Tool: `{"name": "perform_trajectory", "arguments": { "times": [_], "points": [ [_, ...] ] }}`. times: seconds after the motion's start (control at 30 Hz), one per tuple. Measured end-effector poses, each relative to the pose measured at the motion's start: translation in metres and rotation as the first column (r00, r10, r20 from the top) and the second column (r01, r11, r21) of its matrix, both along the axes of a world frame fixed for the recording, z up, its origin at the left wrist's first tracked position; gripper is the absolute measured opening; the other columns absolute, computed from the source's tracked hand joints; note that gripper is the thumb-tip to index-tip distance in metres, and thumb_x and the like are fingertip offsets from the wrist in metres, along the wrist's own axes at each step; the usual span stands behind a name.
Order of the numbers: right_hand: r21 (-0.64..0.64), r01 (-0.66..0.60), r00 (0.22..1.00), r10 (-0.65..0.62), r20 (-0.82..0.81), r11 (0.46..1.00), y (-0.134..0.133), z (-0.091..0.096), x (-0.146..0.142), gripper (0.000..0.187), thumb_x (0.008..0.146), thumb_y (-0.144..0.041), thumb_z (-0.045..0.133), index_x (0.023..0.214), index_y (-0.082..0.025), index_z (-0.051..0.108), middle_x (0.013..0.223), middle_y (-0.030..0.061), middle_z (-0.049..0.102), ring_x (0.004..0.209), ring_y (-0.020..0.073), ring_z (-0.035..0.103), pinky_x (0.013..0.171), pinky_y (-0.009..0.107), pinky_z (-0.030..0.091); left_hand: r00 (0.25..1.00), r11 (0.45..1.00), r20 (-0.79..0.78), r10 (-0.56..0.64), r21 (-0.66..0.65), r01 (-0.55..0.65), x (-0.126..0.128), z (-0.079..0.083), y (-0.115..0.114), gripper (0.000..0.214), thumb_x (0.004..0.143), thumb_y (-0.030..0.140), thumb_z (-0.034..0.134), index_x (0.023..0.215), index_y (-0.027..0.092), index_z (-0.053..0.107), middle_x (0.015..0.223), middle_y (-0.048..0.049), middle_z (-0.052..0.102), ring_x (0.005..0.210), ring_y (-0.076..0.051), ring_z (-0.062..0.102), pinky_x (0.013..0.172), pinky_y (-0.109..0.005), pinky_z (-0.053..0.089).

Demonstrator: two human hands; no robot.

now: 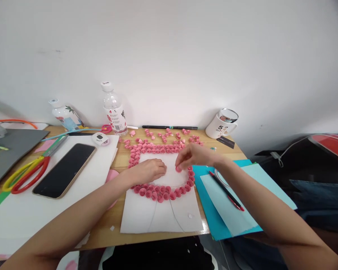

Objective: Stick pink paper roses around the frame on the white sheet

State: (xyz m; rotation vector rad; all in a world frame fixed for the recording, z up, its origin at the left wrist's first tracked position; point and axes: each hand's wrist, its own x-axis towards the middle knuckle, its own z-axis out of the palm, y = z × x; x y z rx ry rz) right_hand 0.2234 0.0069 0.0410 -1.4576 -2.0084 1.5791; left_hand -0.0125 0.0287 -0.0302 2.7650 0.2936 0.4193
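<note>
A white sheet of paper (135,221) lies in front of me with pencil-like curved lines on its lower part. Pink paper roses (160,197) form a rounded ring on it. Inside that ring, my left hand (150,169) rests on the sheet with its fingers extended and close together, and I see nothing held in it. My right hand (192,155) pinches a single pink paper rose (178,169) between thumb and fingers, just above the inner right side of the ring. More loose roses (163,138) are scattered behind the sheet, toward the wall.
To the left lie a phone (66,170), scissors (30,172) and white papers (14,221). Bottles (116,116) and a mug (220,125) stand along the wall. Blue paper (205,195) with pens (227,190) on top lies to the right, past the table edge.
</note>
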Motion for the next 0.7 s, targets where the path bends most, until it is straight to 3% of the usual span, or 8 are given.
{"name": "perform_trajectory", "arguments": {
  "times": [0.07, 0.17, 0.33, 0.47, 0.7],
  "points": [
    [-0.087, -0.042, 0.999, 0.041, -0.013, 0.995, -0.018, -0.006, -0.015, 0.024, 0.063, -0.034, 0.075, 0.081, -0.018, 0.074, 0.077, 0.0037, 0.073, 0.071, 0.0154, 0.066, 0.06, 0.021, 0.051, 0.999, 0.999, -0.036, -0.031, 0.006, 0.032, 0.0, -0.001, 0.001, 0.024, 0.093, 0.02, 0.044, 0.08, 0.016, 0.064, 0.085, -0.0052, 0.066, 0.084, -0.016, 0.058, 0.077, -0.028, 0.046],
    [-0.133, 0.002, 1.0, -0.002, 0.0, 0.991, -0.03, -0.019, -0.025, 0.02, 0.063, -0.03, 0.073, 0.077, -0.016, 0.073, 0.074, 0.0044, 0.073, 0.07, 0.0162, 0.067, 0.059, 0.022, 0.051, 0.998, 1.0, -0.056, -0.03, 0.002, 0.03, 0.0, 0.0, 0.001, 0.023, 0.093, 0.021, 0.044, 0.083, 0.016, 0.064, 0.087, -0.0057, 0.065, 0.086, -0.017, 0.059, 0.077, -0.029, 0.046],
    [-0.128, -0.01, 0.997, 0.02, 0.078, 0.992, -0.029, -0.032, -0.025, 0.018, 0.063, -0.028, 0.071, 0.077, -0.016, 0.073, 0.071, 0.003, 0.072, 0.06, 0.0132, 0.063, 0.051, 0.02, 0.047, 0.995, 1.0, -0.095, -0.018, 0.005, 0.018, 0.0, 0.001, -0.001, 0.023, 0.093, 0.022, 0.043, 0.087, 0.015, 0.064, 0.09, -0.0059, 0.065, 0.089, -0.018, 0.058, 0.079, -0.029, 0.045],
    [-0.064, -0.082, 0.988, 0.089, 0.124, 0.995, -0.029, -0.036, -0.029, 0.018, 0.065, -0.027, 0.069, 0.078, -0.016, 0.073, 0.07, 0.0026, 0.07, 0.056, 0.0103, 0.058, 0.047, 0.018, 0.042, 0.998, 1.0, -0.066, -0.016, -0.004, 0.016, 0.0, -0.002, 0.0, 0.023, 0.093, 0.021, 0.043, 0.086, 0.016, 0.064, 0.088, -0.0056, 0.064, 0.088, -0.017, 0.058, 0.078, -0.029, 0.045],
    [-0.032, -0.091, 0.979, 0.095, 0.182, 0.995, -0.029, -0.038, -0.036, 0.015, 0.065, -0.023, 0.067, 0.076, -0.016, 0.073, 0.068, 0.002, 0.069, 0.054, 0.0097, 0.057, 0.046, 0.018, 0.041, 0.998, 1.0, -0.061, -0.014, -0.025, 0.013, -0.002, -0.006, 0.002, 0.022, 0.092, 0.021, 0.043, 0.088, 0.018, 0.065, 0.089, -0.0049, 0.064, 0.089, -0.017, 0.058, 0.079, -0.029, 0.046]
  ]
}}
